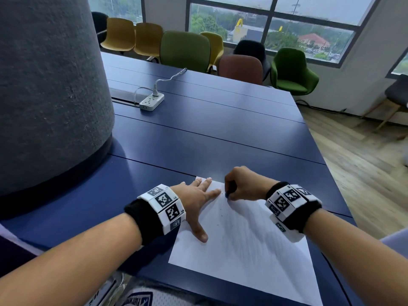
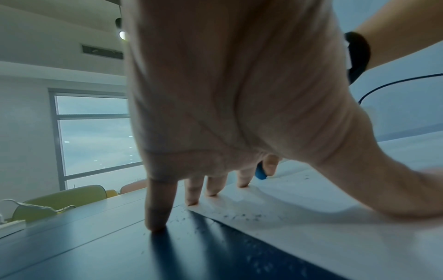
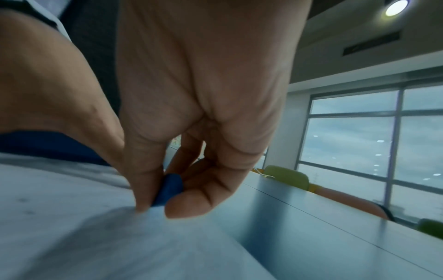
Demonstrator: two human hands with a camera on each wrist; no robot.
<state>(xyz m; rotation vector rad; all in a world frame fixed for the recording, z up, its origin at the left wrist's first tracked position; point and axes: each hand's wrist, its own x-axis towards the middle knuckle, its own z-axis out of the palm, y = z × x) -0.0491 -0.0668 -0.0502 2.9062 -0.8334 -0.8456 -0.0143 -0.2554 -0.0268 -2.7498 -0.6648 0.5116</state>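
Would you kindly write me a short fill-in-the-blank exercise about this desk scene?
1. The right hand pinches a small ____ eraser.
2. The left hand presses down on a ____ sheet of paper.
3. The hand holding nothing is the ____ one.
Missing words: blue; white; left.

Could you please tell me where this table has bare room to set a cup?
The table is bare between the strip and the paper. Crowded: the paper's far end, where the left hand presses it and the right hand pinches the eraser.
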